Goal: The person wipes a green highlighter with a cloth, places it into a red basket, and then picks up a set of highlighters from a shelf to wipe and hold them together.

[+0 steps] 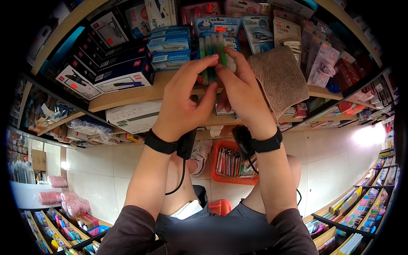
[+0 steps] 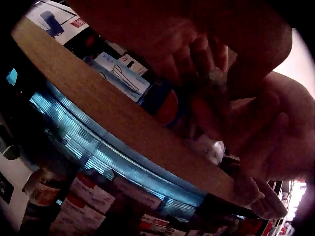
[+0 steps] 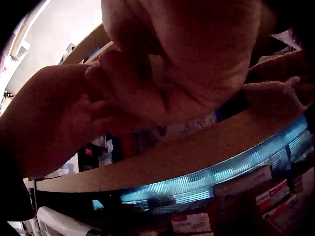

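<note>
Several slim, clear tubes with green parts (image 1: 204, 55) stand side by side between my two hands, over the shelf's front edge. My left hand (image 1: 182, 95) curls its fingers and thumb round the left side of the tubes. From the other side, my right hand (image 1: 244, 91) grips them, its index finger stretched along the far tube and its thumb across the front. In the left wrist view one rounded clear tube end (image 2: 215, 74) shows among the dark fingers. The right wrist view shows the back of the right hand (image 3: 192, 54), which hides the tubes.
Blue staple boxes (image 1: 171, 55) and dark stapler boxes (image 1: 125, 72) stand left on the wooden shelf (image 1: 123, 98). A folded brown cloth (image 1: 282, 78) lies right of the hands, before hanging blister packs (image 1: 323, 63). An orange basket of pens (image 1: 227, 146) sits on the floor below.
</note>
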A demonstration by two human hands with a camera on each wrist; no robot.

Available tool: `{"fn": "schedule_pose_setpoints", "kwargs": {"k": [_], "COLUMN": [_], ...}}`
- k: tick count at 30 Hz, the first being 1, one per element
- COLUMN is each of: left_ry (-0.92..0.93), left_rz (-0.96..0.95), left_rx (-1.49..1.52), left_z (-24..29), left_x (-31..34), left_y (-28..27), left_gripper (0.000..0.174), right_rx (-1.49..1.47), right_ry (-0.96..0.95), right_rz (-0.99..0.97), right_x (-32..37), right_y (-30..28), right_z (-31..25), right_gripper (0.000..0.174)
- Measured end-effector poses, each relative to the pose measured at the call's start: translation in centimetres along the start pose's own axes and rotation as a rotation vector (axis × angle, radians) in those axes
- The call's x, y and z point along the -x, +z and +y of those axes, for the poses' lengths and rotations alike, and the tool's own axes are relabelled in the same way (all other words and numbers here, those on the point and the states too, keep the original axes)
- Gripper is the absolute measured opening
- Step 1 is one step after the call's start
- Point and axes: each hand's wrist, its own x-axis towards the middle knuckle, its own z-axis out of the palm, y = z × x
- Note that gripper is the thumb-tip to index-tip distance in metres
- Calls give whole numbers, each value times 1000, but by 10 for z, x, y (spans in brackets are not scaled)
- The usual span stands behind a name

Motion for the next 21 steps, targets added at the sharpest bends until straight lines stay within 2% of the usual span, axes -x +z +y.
{"fn": "schedule_pose_setpoints", "kwargs": {"k": [5, 8, 11, 21], "left_ry": [-10, -16, -13, -30], "left_rz": [7, 53, 13, 11], "left_rx": [-1, 125, 118, 222], "left_z": [1, -2, -4, -3], "left_x": [0, 1, 2, 3], "left_y": [3, 9, 11, 14], "left_gripper": [53, 59, 66, 73], "right_rx": [-97, -114, -116, -204], "right_ry": [39, -85, -143, -112], "right_rz": [-21, 43, 98, 51], "right_x": [-1, -4, -5, -2], "right_y": [2, 8, 14, 15], "right_z": [5, 14, 21, 21], "right_gripper": [53, 54, 55, 58]}}
